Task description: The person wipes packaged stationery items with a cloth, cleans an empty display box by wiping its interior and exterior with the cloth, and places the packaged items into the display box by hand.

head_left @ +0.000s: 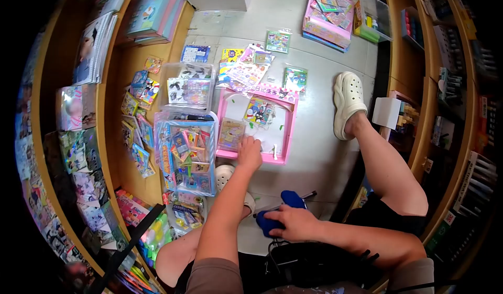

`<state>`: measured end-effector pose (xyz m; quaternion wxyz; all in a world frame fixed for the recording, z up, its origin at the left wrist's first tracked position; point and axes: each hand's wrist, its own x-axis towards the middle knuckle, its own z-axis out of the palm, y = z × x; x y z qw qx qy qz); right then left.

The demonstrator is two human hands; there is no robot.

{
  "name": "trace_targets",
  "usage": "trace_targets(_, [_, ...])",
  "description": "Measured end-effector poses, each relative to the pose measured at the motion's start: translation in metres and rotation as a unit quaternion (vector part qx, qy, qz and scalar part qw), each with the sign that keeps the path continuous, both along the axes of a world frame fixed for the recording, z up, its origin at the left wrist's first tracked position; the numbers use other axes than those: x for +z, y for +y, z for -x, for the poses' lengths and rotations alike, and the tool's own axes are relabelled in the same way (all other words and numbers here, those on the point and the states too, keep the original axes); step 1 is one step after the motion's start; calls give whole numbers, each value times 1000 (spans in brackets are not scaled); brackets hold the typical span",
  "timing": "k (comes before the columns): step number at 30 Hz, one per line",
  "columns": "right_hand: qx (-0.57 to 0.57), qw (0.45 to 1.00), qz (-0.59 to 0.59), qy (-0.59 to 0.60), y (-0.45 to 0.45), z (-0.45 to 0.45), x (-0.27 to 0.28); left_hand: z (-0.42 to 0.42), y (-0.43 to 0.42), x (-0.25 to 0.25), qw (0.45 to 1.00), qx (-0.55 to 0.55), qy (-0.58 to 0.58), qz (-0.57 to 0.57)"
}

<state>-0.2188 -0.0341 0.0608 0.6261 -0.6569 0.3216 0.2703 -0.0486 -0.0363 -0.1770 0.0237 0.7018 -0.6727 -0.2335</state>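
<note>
Pink box [289,137] walls likely keep the packet [231,133] contained; I have the left hand [250,153] by it, grip unreadable, the right hand [296,224] nearer than the box, clamped on blue cloth [293,199].

The far edge of the shallow, pink, rectangular tray [291,131] bears printed Chinese characters reading 日记便, the one after them unclear, while the vertical lettering on the light-blue-bordered rectangular package [164,163] is too blurred to read.
</note>
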Motion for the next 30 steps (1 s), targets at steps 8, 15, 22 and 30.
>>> trace_targets(8, [-256, 940, 206, 98, -16, 6, -26, 44, 12, 75, 510, 436, 729, -133])
trace_targets(15, [-300, 896, 324, 44, -17, 12, -30, 90, 26, 152, 317, 428, 837, -125])
trace_targets(22, [-420, 870, 249, 61, -37, 20, -62, 80, 55, 178, 440, 458, 768, -80])
trace_targets(30, [-470, 848, -228, -92, -36, 9, -24, 85, 69, 165, 568, 505, 648, -50])
